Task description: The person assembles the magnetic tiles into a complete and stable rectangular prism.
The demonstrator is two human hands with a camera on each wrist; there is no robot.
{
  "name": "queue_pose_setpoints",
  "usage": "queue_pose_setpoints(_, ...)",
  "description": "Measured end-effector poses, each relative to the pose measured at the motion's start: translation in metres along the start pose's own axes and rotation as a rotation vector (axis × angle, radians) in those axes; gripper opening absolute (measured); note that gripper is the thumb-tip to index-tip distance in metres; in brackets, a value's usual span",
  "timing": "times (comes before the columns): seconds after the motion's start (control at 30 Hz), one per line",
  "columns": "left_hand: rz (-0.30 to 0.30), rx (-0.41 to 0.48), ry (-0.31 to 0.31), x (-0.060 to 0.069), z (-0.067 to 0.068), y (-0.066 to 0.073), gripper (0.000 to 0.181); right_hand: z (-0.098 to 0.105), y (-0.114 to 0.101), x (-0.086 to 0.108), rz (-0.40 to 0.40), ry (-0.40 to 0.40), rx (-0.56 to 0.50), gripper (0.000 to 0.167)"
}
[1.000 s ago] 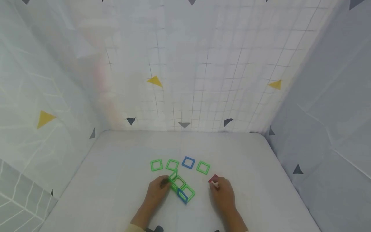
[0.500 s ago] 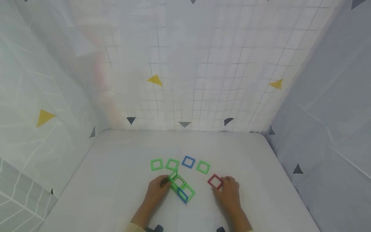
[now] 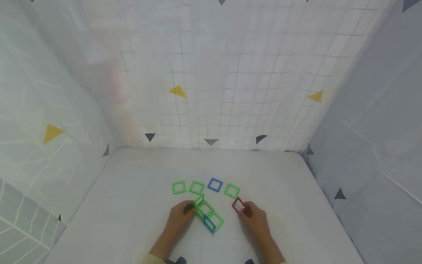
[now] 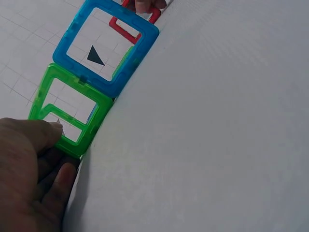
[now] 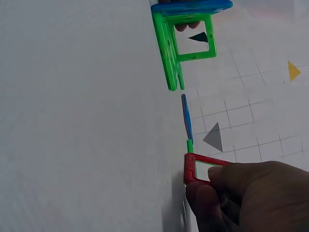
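My right hand pinches a red square magnetic tile between thumb and fingers, tilted up. At the left end of a joined group of tiles, my left hand holds an upright green magnetic tile by its corner, thumb on the near face. Joined beside that one, an upright blue tile stands in the left wrist view. Other green tiles of the group lie flat or stand behind. The red tile is apart from the group, to its right. My left fingertips are partly hidden.
Beyond the hands lies a row of loose tiles: two green ones, with the leftmost tile at one end, a blue tile, and a green tile near the red one. The white table meets pale sheet walls behind.
My right hand first shifts its grip on the red tile at the table, then tilts it up and brings it slightly left. My left hand stays at the group.
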State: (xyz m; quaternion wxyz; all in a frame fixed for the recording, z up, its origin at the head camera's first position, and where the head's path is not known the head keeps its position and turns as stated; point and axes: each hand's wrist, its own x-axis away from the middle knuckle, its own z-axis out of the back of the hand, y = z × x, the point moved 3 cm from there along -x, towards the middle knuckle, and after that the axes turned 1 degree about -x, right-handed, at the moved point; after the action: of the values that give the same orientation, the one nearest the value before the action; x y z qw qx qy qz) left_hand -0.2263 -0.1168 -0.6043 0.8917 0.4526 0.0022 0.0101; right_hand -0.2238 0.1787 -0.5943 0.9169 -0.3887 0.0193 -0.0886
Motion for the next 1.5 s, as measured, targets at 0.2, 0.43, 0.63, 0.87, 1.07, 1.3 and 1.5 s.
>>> queue_pose_setpoints(0.2, -0.01, 0.0, 0.002, 0.0, -0.001, -0.002, 0.032, -0.008, -0.011, 0.006, 0.098, 0.0, -0.016, 0.025)
queue_pose_setpoints(0.43, -0.014, 0.017, -0.003, 0.0, -0.002, -0.002, 0.03, -0.017, -0.03, 0.01, 0.193, -0.048, -0.013, 0.023)
queue_pose_setpoints(0.63, -0.014, 0.027, -0.009, 0.001, -0.002, 0.0, 0.03, -0.029, -0.042, 0.005, 0.289, -0.076, 0.027, 0.019)
queue_pose_setpoints(0.87, -0.041, 0.017, 0.001, 0.002, -0.003, -0.001, 0.031, -0.036, -0.055, -0.001, 0.39, -0.121, 0.029, 0.017)
queue_pose_setpoints(1.07, -0.058, 0.012, 0.007, 0.002, -0.002, -0.002, 0.032, -0.04, -0.065, -0.004, 0.483, -0.131, 0.028, 0.013)
queue_pose_setpoints(1.3, -0.033, 0.028, -0.007, -0.001, -0.002, -0.002, 0.031, -0.047, -0.068, -0.008, 0.546, -0.12, 0.043, 0.012)
queue_pose_setpoints(1.5, -0.08, 0.015, 0.01, 0.002, -0.003, -0.003, 0.03, -0.052, -0.067, -0.009, 0.54, -0.133, 0.036, 0.014)
